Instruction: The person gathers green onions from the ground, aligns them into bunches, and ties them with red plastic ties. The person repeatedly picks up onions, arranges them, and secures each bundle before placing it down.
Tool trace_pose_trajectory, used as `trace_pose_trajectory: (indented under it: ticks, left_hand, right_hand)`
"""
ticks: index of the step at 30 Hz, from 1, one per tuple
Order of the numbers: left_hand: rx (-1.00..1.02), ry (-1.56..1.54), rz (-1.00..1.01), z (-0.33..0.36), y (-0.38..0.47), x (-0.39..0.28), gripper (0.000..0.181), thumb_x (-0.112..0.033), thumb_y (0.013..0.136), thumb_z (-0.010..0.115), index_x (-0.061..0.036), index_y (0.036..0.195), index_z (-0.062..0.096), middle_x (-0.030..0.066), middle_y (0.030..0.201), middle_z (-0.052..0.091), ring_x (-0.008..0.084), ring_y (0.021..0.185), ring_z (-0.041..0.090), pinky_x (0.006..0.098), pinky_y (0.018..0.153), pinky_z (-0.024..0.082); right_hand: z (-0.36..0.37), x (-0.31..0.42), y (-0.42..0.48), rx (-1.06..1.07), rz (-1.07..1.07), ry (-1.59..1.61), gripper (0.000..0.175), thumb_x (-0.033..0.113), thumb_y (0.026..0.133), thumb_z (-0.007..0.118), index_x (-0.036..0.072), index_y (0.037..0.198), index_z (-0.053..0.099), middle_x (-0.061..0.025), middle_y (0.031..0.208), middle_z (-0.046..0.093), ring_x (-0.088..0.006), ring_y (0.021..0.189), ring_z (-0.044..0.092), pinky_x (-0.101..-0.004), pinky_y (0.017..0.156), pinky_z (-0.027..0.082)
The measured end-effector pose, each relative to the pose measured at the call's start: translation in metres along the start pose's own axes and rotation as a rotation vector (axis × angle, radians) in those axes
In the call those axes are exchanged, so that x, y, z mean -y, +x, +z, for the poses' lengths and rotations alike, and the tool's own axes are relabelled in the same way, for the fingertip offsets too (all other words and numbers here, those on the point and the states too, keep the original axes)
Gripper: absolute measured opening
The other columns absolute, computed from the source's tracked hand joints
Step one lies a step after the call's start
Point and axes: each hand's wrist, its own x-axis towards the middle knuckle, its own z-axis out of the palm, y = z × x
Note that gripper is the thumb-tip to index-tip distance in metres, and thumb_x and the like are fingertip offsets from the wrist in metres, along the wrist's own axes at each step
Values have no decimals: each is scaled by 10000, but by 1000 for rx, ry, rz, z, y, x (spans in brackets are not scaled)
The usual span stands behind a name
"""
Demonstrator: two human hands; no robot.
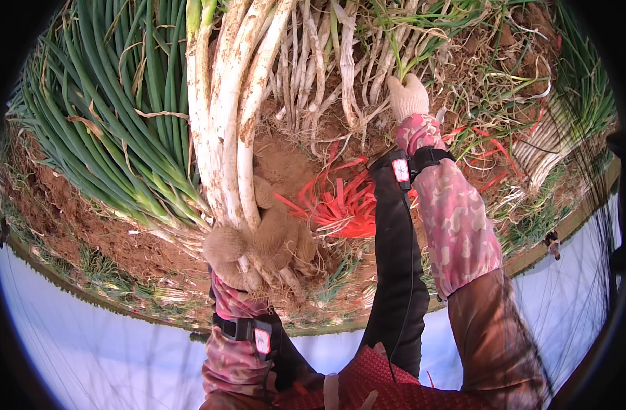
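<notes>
My left hand (274,236), in a soiled tan knit glove, is closed around the root ends of a bunch of thick white Welsh onion stalks (225,128). Soil clings to the shafts, and their upper ends run out past the top of the picture. To the right, my right hand (409,96), in a paler knit glove, is closed at the base of a thin green onion sprout (403,59) among loose stalks; its fingertips are hidden. Between my arms lies a tangle of red plastic strips (343,207) on the soil.
A large heap of green-leaved onions (113,113) lies at the left. Loose thin onion stalks (307,66) cover the ground ahead. A bundle of onions (541,143) rests at the right, with more red strips nearby. Far off at the right is a person (553,245).
</notes>
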Motion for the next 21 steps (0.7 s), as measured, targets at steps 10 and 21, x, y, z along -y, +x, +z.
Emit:
trace_pose_trajectory:
  ticks: [10,21]
  left_hand:
    - [25,142,-60,30,15,7,561,-225,882,748,50,1327,545,178,795,676,341,741,702,531,818,604]
    - [203,415,-330,57,35,47,368,-51,818,733,63,1167,708,217,1223,745,359,1199,708,494,1096,547]
  right_hand:
    - [-166,-47,-83,297,104,1393,305,317,1159,510,25,1180,594,58,732,371,-86,608,348,-291,572,392]
    - [-179,15,-79,626,-5,1846,365,408,1163,489,57,1095,565,79,671,309,-38,515,268,-234,462,261]
